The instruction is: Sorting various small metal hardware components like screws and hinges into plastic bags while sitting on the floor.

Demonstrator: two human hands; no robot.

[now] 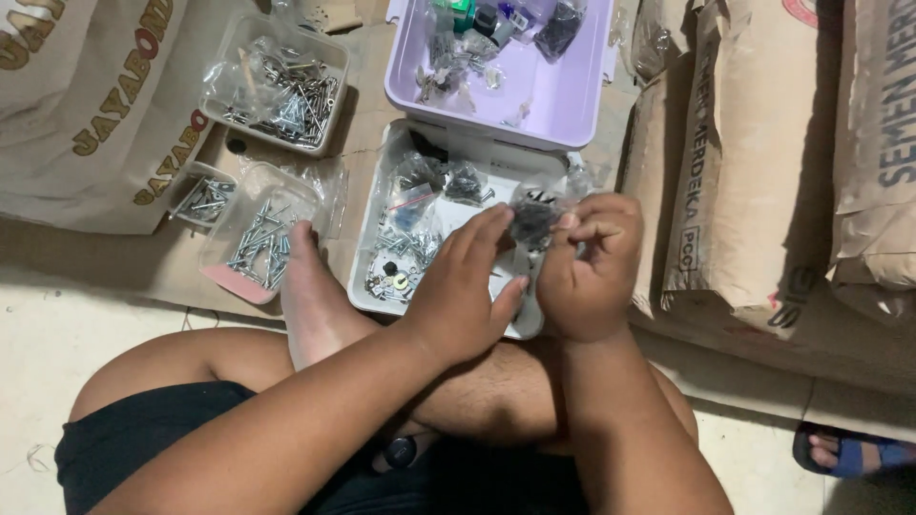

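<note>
The person sits on the floor [57, 324] with both hands raised over a white tray [377, 286] of screws. The right hand [587, 262] and the left hand [468, 286] together pinch a small clear bag of dark screws [532, 217], fingers closed on it, just above the tray's far edge. A purple box [563, 95] lies beyond the tray. Clear tubs of nails [258, 238] sit to the left by a bare foot [310, 296]. Paper sacks [754, 162] stand to the right.

Both hands, left hand [465, 286] and right hand [590, 262], pinching a small clear bag [534, 217], perhaps of dark screws, over white tray [377, 277]
</note>
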